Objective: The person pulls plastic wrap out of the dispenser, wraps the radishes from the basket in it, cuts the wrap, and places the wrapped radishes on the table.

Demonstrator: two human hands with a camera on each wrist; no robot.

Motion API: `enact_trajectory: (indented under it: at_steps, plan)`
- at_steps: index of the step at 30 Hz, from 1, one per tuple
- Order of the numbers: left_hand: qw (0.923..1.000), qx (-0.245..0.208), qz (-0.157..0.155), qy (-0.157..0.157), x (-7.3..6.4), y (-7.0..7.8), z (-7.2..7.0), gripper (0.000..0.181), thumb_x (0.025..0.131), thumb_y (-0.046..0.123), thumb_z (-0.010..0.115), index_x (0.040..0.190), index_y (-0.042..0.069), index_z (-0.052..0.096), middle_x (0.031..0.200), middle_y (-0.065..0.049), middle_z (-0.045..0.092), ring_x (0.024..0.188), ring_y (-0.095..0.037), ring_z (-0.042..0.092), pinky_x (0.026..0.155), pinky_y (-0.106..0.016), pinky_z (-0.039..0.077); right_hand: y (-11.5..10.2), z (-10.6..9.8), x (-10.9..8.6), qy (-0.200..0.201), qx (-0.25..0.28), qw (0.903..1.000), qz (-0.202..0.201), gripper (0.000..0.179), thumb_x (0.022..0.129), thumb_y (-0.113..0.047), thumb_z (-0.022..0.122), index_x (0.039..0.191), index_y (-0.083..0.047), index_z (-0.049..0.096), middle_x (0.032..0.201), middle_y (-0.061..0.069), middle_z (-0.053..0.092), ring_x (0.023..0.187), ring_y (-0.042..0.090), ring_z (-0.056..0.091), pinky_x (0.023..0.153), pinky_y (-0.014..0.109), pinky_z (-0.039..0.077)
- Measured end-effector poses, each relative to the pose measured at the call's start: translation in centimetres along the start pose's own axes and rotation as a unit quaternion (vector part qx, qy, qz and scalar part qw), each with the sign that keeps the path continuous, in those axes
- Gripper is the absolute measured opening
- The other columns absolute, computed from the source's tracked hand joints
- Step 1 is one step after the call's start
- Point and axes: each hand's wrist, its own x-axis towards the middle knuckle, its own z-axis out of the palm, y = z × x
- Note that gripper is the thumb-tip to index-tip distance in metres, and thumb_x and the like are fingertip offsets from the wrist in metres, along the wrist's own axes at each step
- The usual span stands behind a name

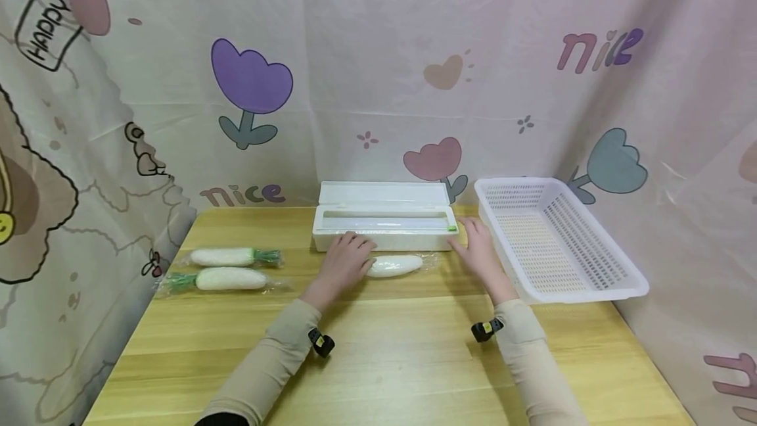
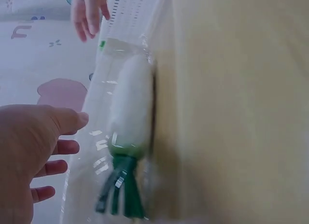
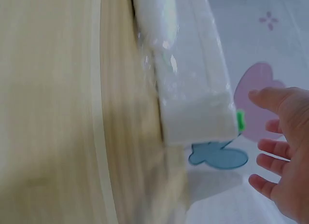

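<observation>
A white box (image 1: 384,240) with its lid (image 1: 384,193) raised stands at the back of the table; a film roll (image 1: 387,223) shows inside. Along its front lies a film-wrapped white radish (image 1: 395,265), its green leaf stubs (image 2: 123,185) visible in the left wrist view. My left hand (image 1: 347,259) is over the radish's leafy end, by the box's front, with fingers spread and loosely bent. At the box's right end is my right hand (image 1: 478,252), its fingers apart and thumb near the corner with the green slider (image 3: 240,120). Neither hand grips anything.
Two more wrapped white radishes, an upper one (image 1: 221,257) and a lower one (image 1: 230,279), lie on the left of the table (image 1: 390,360). A white perforated basket (image 1: 582,296) stands at the right, close beside my right forearm. A printed curtain (image 1: 367,71) hangs behind.
</observation>
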Motion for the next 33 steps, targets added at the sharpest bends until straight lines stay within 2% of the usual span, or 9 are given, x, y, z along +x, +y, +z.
enact_trajectory:
  at_steps: [6, 11, 17, 22, 28, 33]
  plan:
    - [0.9995, 0.001, 0.031, -0.005, 2.6, 0.8, -0.7, 0.026, 0.094, 0.033, 0.063, 0.115, 0.019, 0.067, 0.117, 0.000, 0.068, 0.113, -0.024, 0.056, 0.098, -0.045, 0.044, 1.9, 1.0, 1.2, -0.065, 0.022, 0.9966, 0.046, 0.077, 0.091, -0.041, 0.065, 0.149, -0.002, 0.033, 0.151, 0.025, 0.035, 0.140, 0.042, 0.033, 0.117, 0.057, 0.025]
    - [0.9986, -0.018, 0.050, -0.001, 4.9, 1.6, -0.6, 0.028, 0.096, 0.037, 0.060, 0.115, 0.017, 0.067, 0.118, -0.001, 0.068, 0.116, -0.024, 0.055, 0.101, -0.045, 0.042, 3.1, 2.1, 1.9, -0.085, 0.030, 0.9948, 0.047, 0.087, 0.090, -0.049, 0.063, 0.155, -0.009, 0.022, 0.159, 0.019, 0.027, 0.146, 0.041, 0.026, 0.120, 0.056, 0.019]
    - [0.9982, -0.013, 0.058, 0.011, 7.6, 2.4, 0.3, 0.029, 0.096, 0.040, 0.059, 0.114, 0.019, 0.067, 0.119, 0.001, 0.068, 0.115, -0.023, 0.055, 0.101, -0.044, 0.042, 4.1, 3.1, 2.3, -0.074, 0.016, 0.9967, 0.030, 0.083, 0.089, -0.049, 0.064, 0.152, -0.008, 0.030, 0.158, 0.017, 0.031, 0.145, 0.039, 0.029, 0.121, 0.054, 0.020]
    - [0.9976, -0.024, 0.066, 0.005, 9.6, 2.9, 1.0, 0.031, 0.096, 0.041, 0.058, 0.117, 0.021, 0.067, 0.119, 0.002, 0.068, 0.116, -0.021, 0.055, 0.102, -0.041, 0.041, 4.6, 4.0, 2.5, -0.042, -0.004, 0.9991, -0.001, 0.079, 0.088, -0.046, 0.066, 0.148, -0.004, 0.036, 0.154, 0.020, 0.036, 0.145, 0.041, 0.029, 0.120, 0.055, 0.022]
    - [0.9942, -0.054, 0.089, -0.028, 12.2, 4.5, 1.7, 0.032, 0.097, 0.041, 0.057, 0.121, 0.022, 0.068, 0.120, 0.003, 0.067, 0.117, -0.019, 0.053, 0.104, -0.040, 0.040, 4.5, 4.4, 2.6, -0.014, -0.014, 0.9997, -0.012, 0.076, 0.087, -0.041, 0.069, 0.146, -0.003, 0.040, 0.152, 0.018, 0.040, 0.145, 0.038, 0.031, 0.119, 0.053, 0.026]
    - [0.9936, -0.044, 0.080, -0.066, 13.7, 6.2, 2.8, 0.033, 0.097, 0.043, 0.054, 0.122, 0.025, 0.067, 0.123, 0.007, 0.065, 0.120, -0.016, 0.051, 0.105, -0.037, 0.039, 4.5, 4.2, 2.4, -0.008, -0.032, 0.9991, -0.025, 0.074, 0.086, -0.040, 0.070, 0.145, -0.004, 0.043, 0.151, 0.015, 0.043, 0.144, 0.036, 0.034, 0.119, 0.052, 0.025]
